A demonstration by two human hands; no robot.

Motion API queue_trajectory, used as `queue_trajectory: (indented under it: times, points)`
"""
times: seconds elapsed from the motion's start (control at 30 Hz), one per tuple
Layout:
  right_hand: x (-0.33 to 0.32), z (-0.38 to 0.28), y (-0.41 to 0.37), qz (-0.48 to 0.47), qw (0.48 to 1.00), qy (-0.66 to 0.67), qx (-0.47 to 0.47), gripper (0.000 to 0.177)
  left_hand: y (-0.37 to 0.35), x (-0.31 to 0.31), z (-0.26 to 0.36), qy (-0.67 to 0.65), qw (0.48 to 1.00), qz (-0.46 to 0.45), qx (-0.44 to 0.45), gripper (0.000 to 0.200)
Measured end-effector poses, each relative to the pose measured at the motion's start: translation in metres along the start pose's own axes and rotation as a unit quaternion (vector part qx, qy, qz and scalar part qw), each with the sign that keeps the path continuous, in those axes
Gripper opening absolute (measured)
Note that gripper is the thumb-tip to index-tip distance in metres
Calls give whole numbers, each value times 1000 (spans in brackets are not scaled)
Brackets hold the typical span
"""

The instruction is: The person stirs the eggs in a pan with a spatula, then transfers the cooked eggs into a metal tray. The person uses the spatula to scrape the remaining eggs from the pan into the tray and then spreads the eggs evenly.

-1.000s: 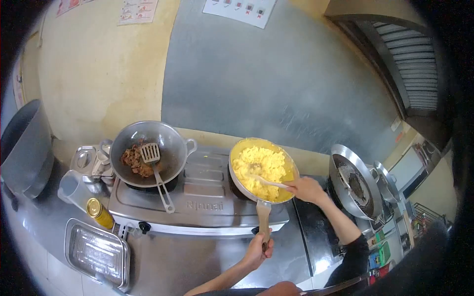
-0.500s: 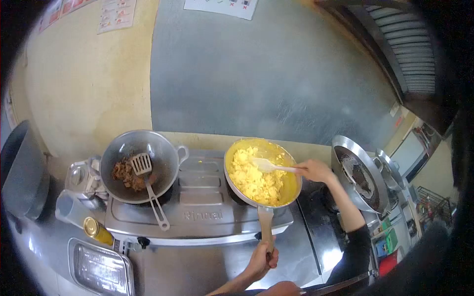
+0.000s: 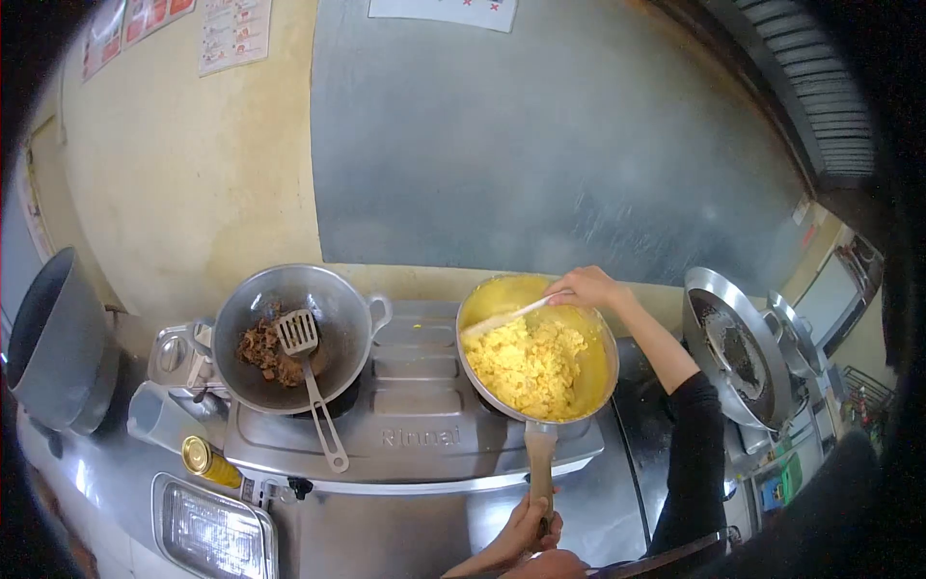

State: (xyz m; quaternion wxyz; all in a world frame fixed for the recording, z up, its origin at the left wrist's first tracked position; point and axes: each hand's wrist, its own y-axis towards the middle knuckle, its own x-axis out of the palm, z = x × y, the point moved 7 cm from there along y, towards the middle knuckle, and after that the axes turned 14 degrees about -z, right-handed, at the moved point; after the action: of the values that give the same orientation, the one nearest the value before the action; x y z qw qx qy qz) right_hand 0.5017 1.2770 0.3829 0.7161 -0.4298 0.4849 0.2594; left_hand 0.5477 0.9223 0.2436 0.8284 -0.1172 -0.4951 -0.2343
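Note:
My left hand point(image 3: 526, 526) is wrapped round the handle point(image 3: 540, 458) of a frying pan point(image 3: 608, 362). Scrambled eggs point(image 3: 531, 362), yellow and crumbly, fill much of the pan, which sits on the right burner of a Rinnai gas stove point(image 3: 424, 425). Over the pan's far rim, my right hand point(image 3: 588, 288) grips a pale spatula point(image 3: 521, 314), its blade against the left inside wall beside the eggs. On the left burner stands a grey wok point(image 3: 338, 309) holding browned meat point(image 3: 270, 357). A slotted turner point(image 3: 313, 386) leans in it, handle over the front rim.
At the stove's left are a yellow can point(image 3: 212, 463), a clear plastic jug point(image 3: 164, 417) and a metal tray point(image 3: 212, 531). A large grey pot point(image 3: 63, 347) stands farther left. To the right, a big dark-stained wok point(image 3: 733, 347) is tilted up. A wall rises behind the stove.
My right hand has moved up and left to the pan's far rim, carrying the spatula blade to the left wall. My left hand still holds the handle. The view has shifted slightly.

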Motion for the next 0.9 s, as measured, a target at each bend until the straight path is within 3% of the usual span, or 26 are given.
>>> queue_trajectory:
  times: [0.1,0.23,0.3,0.33,0.4,0.47,0.53,0.57,0.63,0.67,0.73,0.77,0.83,0.9]
  points:
    - [-25,-60,-52,45,992,-92,-72,30,0,5,4,-37,999,21,-26,35]
    - [-35,-96,-141,57,981,-183,-30,28,-1,6,4,-33,999,30,-20,35]
    - [-49,-94,-175,56,980,-178,70,27,-1,9,4,-40,999,22,-15,36]
    - [-52,-91,-180,55,980,-179,74,27,-1,10,4,-42,999,21,-9,36]
    - [-53,-57,-192,-43,956,-141,252,28,-2,11,2,-37,999,11,6,37]
    - [-28,-19,-175,-2,949,-154,275,30,-4,9,6,-12,999,22,20,38]
    - [1,23,-144,-38,920,-179,348,31,-11,8,10,5,1000,16,16,38]
    - [5,30,-126,-27,922,-179,343,31,-15,7,12,13,1000,14,5,39]
    - [19,40,-84,-17,960,18,279,33,-22,2,12,6,1000,8,-8,40]
    - [22,46,-58,-9,962,21,271,33,-23,1,12,-8,1000,-4,-29,41]
    - [24,43,-2,-33,987,72,141,35,-28,-2,18,25,999,6,-41,43]
    - [11,38,11,-28,988,74,133,35,-30,-2,18,23,999,-9,-36,44]
    - [-7,9,37,-97,991,87,23,38,-32,2,21,48,998,-20,-29,42]
    - [-29,-24,43,-114,993,20,-38,34,-34,3,26,38,999,-18,-34,40]
